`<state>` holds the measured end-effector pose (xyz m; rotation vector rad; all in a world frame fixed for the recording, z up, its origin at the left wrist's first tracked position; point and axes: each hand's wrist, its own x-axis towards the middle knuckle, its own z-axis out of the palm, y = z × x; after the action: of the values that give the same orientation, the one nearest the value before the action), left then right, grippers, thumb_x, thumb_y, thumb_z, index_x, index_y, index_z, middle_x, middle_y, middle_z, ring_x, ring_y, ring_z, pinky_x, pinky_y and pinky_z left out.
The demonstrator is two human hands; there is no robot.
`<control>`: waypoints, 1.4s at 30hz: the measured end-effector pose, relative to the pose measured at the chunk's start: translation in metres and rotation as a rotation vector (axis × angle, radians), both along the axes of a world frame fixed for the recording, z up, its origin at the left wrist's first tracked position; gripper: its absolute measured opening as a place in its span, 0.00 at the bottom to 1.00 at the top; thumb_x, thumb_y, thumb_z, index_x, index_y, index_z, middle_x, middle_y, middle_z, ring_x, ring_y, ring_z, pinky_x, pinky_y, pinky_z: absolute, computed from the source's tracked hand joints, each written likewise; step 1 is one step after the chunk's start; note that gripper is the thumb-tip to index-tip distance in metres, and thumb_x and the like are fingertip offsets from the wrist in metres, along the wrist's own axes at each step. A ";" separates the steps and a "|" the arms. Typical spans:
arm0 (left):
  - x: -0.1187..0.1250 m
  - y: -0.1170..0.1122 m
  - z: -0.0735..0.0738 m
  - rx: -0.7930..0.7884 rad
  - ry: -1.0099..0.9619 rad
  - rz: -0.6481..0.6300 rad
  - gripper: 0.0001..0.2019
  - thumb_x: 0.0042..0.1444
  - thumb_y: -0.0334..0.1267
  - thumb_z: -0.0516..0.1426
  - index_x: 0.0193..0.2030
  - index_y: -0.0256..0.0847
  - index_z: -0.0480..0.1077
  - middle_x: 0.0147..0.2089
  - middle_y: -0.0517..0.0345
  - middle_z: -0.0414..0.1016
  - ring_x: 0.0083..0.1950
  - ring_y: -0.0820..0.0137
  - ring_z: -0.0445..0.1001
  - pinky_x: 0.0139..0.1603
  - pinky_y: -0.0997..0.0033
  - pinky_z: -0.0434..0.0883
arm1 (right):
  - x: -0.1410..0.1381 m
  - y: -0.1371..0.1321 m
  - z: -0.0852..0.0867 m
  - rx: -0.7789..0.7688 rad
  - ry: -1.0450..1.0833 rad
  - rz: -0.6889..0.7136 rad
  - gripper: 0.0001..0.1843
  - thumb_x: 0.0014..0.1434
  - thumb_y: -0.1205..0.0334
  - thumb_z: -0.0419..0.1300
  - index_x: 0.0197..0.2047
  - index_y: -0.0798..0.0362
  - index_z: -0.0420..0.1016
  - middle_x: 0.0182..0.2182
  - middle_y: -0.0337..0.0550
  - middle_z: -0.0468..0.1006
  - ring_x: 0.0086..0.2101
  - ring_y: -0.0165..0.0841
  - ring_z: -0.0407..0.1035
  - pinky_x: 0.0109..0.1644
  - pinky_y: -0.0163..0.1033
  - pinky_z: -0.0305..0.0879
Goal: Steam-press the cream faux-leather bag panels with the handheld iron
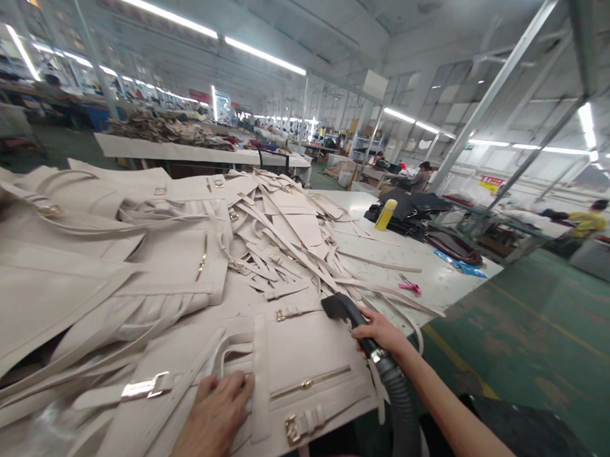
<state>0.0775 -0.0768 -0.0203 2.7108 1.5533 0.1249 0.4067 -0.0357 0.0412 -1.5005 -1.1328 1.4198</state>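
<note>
My right hand [381,334] is wrapped round the handle of a black vacuum hose [392,378]. Its flat nozzle [337,304] is at the upper edge of a beige leather bag piece [305,348], which carries a gold zipper [307,383] and gold buckles [294,428]. On the left part of this piece, beside a handle loop, lies my left hand [218,412], fingers slightly bent and pressed down; its thumb is hidden. A strap with a shiny gold buckle [146,388] lies left of that hand. The ribbed hose runs down past the table's front edge.
More beige bag pieces [84,261] are piled at the left. Behind the nozzle is a heap of loose straps [279,234]. Pink-handled scissors [409,285], a yellow bottle [385,214] and black bags [410,209] are on the table's right side. Co-workers sit farther back.
</note>
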 end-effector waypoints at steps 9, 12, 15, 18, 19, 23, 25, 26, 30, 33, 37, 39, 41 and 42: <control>0.004 -0.003 0.003 -0.017 0.002 0.037 0.21 0.50 0.26 0.47 0.51 0.43 0.65 0.49 0.52 0.68 0.49 0.64 0.65 0.53 0.57 0.51 | 0.010 0.021 0.012 0.100 -0.014 -0.048 0.37 0.45 0.62 0.60 0.59 0.50 0.53 0.21 0.33 0.70 0.18 0.31 0.68 0.18 0.32 0.65; 0.004 -0.003 0.003 -0.022 -0.001 0.040 0.21 0.50 0.27 0.47 0.51 0.43 0.65 0.49 0.52 0.68 0.48 0.64 0.65 0.52 0.58 0.52 | 0.012 -0.003 0.012 0.034 -0.014 0.014 0.35 0.49 0.59 0.58 0.60 0.51 0.53 0.21 0.36 0.71 0.18 0.33 0.69 0.17 0.34 0.65; 0.004 -0.003 0.002 -0.015 -0.013 0.028 0.21 0.50 0.27 0.47 0.51 0.42 0.65 0.48 0.52 0.68 0.48 0.64 0.65 0.53 0.57 0.51 | 0.011 -0.012 0.007 -0.037 -0.022 0.073 0.33 0.51 0.57 0.57 0.59 0.51 0.54 0.22 0.38 0.72 0.18 0.32 0.69 0.17 0.33 0.64; 0.002 -0.003 0.000 -0.004 -0.046 0.013 0.21 0.49 0.26 0.49 0.50 0.42 0.65 0.48 0.53 0.69 0.48 0.64 0.66 0.54 0.56 0.50 | 0.009 0.006 0.000 -0.080 -0.051 0.107 0.31 0.51 0.57 0.57 0.57 0.51 0.56 0.21 0.37 0.71 0.18 0.32 0.69 0.17 0.34 0.65; 0.002 -0.004 -0.001 0.001 -0.063 0.009 0.21 0.49 0.26 0.49 0.50 0.42 0.65 0.48 0.53 0.69 0.47 0.65 0.66 0.53 0.57 0.50 | 0.008 0.016 -0.001 -0.089 -0.065 0.117 0.29 0.50 0.57 0.56 0.56 0.52 0.58 0.21 0.38 0.71 0.18 0.32 0.69 0.17 0.34 0.65; 0.001 -0.007 -0.002 0.024 -0.117 0.009 0.21 0.50 0.25 0.49 0.50 0.43 0.64 0.47 0.55 0.69 0.48 0.67 0.66 0.53 0.59 0.52 | -0.003 0.051 -0.003 -0.060 -0.153 0.121 0.27 0.50 0.59 0.55 0.54 0.55 0.60 0.19 0.37 0.69 0.16 0.32 0.67 0.15 0.34 0.65; 0.002 -0.010 -0.002 0.017 -0.114 0.026 0.20 0.50 0.26 0.49 0.50 0.43 0.64 0.46 0.55 0.69 0.48 0.66 0.65 0.52 0.59 0.52 | -0.016 0.054 0.000 0.008 -0.205 0.106 0.32 0.49 0.62 0.55 0.58 0.51 0.55 0.19 0.34 0.68 0.15 0.30 0.66 0.14 0.31 0.63; 0.003 -0.012 -0.002 0.009 -0.108 0.035 0.19 0.50 0.26 0.50 0.50 0.43 0.63 0.46 0.55 0.69 0.47 0.66 0.65 0.52 0.58 0.52 | -0.024 0.051 0.002 0.045 -0.224 0.110 0.35 0.48 0.64 0.55 0.59 0.49 0.52 0.19 0.33 0.68 0.15 0.29 0.66 0.14 0.30 0.63; 0.003 -0.015 -0.009 -0.012 -0.099 0.040 0.20 0.52 0.29 0.52 0.52 0.43 0.61 0.48 0.54 0.68 0.49 0.65 0.65 0.54 0.57 0.52 | -0.052 0.022 0.019 0.084 -0.228 0.251 0.43 0.44 0.69 0.58 0.62 0.47 0.46 0.15 0.30 0.66 0.14 0.28 0.64 0.14 0.28 0.62; 0.002 -0.014 -0.015 -0.019 -0.113 0.024 0.20 0.53 0.31 0.53 0.53 0.43 0.60 0.49 0.54 0.67 0.50 0.64 0.64 0.54 0.56 0.52 | -0.074 0.008 0.029 -0.010 -0.173 0.514 0.44 0.40 0.72 0.59 0.61 0.46 0.50 0.17 0.30 0.68 0.15 0.28 0.65 0.15 0.28 0.63; 0.003 -0.016 -0.014 -0.006 -0.132 0.030 0.18 0.54 0.31 0.52 0.53 0.41 0.61 0.47 0.55 0.68 0.49 0.64 0.64 0.54 0.55 0.52 | -0.115 0.022 0.029 -0.115 -0.200 0.723 0.40 0.40 0.72 0.57 0.57 0.41 0.55 0.21 0.30 0.67 0.14 0.27 0.65 0.14 0.29 0.63; 0.006 -0.017 -0.009 -0.008 -0.137 0.044 0.17 0.54 0.30 0.52 0.51 0.40 0.63 0.45 0.56 0.69 0.47 0.65 0.65 0.53 0.57 0.54 | -0.140 0.039 0.026 -0.096 -0.257 0.716 0.36 0.42 0.70 0.57 0.56 0.41 0.55 0.21 0.30 0.65 0.13 0.27 0.65 0.13 0.28 0.61; 0.008 -0.018 -0.002 -0.025 -0.139 0.063 0.16 0.54 0.30 0.53 0.50 0.40 0.64 0.44 0.56 0.69 0.46 0.65 0.65 0.52 0.58 0.54 | -0.161 0.058 0.026 -0.074 -0.292 0.705 0.33 0.45 0.67 0.57 0.54 0.43 0.55 0.20 0.30 0.64 0.13 0.26 0.64 0.12 0.27 0.59; 0.008 -0.018 0.001 -0.037 -0.140 0.071 0.15 0.54 0.31 0.53 0.50 0.40 0.64 0.44 0.56 0.69 0.46 0.65 0.65 0.52 0.58 0.55 | -0.168 0.066 0.027 -0.076 -0.299 0.710 0.30 0.46 0.66 0.57 0.53 0.44 0.56 0.20 0.30 0.63 0.13 0.26 0.63 0.12 0.27 0.59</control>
<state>0.0855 -0.0949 -0.0188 2.5586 1.5957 0.2781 0.2386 0.0301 0.0681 -1.4583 -1.9503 1.7360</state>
